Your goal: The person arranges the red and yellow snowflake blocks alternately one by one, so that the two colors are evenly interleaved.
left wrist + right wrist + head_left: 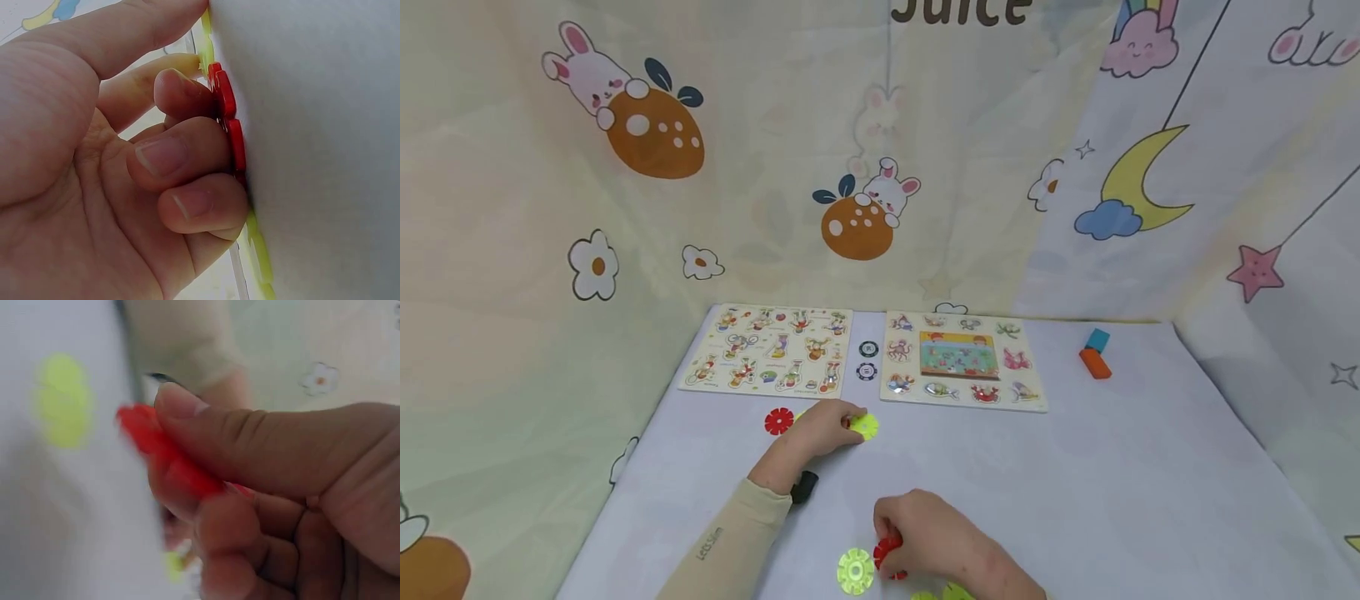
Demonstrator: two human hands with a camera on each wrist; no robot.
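Observation:
Near the two picture boards, my left hand (823, 429) is low over the table, its thumb and a finger at the edges of a yellow-green notched plastic disc (864, 427). In the left wrist view, its other fingers (197, 203) curl against a red notched disc (236, 147) on the table. Closer to me, my right hand (936, 529) pinches a red notched disc (886, 550) between thumb and fingers. The right wrist view shows this red disc (147, 428) raised off the table, blurred. Beside that hand lies a yellow-green disc (855, 571).
Another red disc (778, 421) lies left of my left hand. More yellow-green discs (957, 592) sit at the bottom edge. Behind are two picture puzzle boards (765, 350) (962, 392), two poker chips (868, 349) between them, and blue (1097, 340) and orange blocks (1095, 363) at right.

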